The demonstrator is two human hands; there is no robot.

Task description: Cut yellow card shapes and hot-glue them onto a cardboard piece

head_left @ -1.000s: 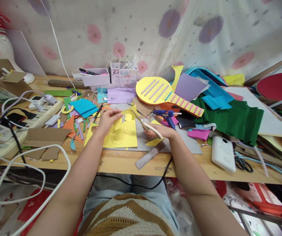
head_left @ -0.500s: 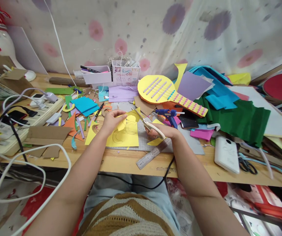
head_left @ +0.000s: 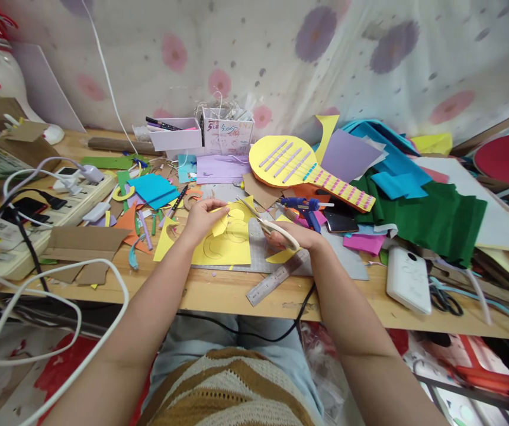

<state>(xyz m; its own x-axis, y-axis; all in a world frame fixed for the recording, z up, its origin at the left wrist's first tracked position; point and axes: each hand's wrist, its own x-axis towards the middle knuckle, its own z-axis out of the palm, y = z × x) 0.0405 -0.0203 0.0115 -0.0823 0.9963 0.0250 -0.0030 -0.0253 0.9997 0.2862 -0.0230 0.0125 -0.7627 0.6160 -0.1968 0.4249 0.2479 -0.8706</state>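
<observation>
My left hand [head_left: 205,220] pinches a small piece of yellow paper [head_left: 220,225] above a larger yellow sheet [head_left: 232,251] with curved pencil outlines on it. White-handled scissors [head_left: 281,232] are gripped in my right hand [head_left: 296,233], their blades pointing up and left at the edge of the held yellow piece. Whether the blades are fully closed is too small to tell. Under the sheet lies a grey cutting mat [head_left: 347,257]. A metal ruler [head_left: 276,277] rests slantwise across the mat's front edge, below my right hand.
A yellow paper guitar shape [head_left: 283,157] lies behind, with a blue glue gun [head_left: 301,207] before it. Coloured scraps, cardboard [head_left: 81,244] and a power strip [head_left: 74,204] crowd the left. At right are green crepe paper [head_left: 432,216], a white power bank [head_left: 409,278] and black-handled scissors [head_left: 446,300].
Both hands stay almost in place. The yellow strip at the scissor blades has shifted slightly, and the blades look a little closer together.
</observation>
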